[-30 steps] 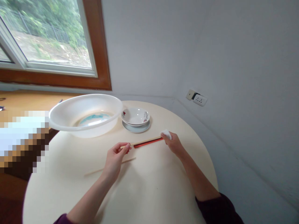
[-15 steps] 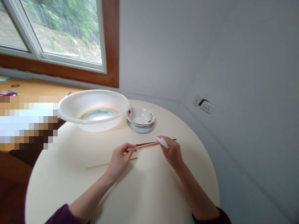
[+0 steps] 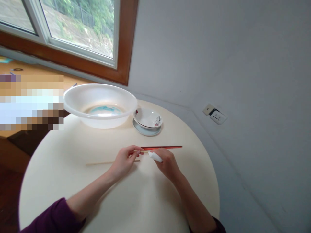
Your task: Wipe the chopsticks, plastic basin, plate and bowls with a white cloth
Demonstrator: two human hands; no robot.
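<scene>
The 2 hands (image 3: pixel 168 162) sit closer; white tissue (image 3: pixel 155 157) slid along pale chopstick (image 3: pixel 145 151).

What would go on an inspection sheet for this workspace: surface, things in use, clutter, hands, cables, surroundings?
Surface: round pale table.
Things in use: pale chopstick, white wipe; a loose light stick and red-and-dark chopsticks lie nearby.
Clutter: whitish basin; patterned bowl above a plate.
Left hand: pinches the pale chopstick.
Right hand: holds the white wipe at the pale chopstick.
Cables: nothing seen.
Surroundings: window, wall socket, partly pixelated desk.
</scene>
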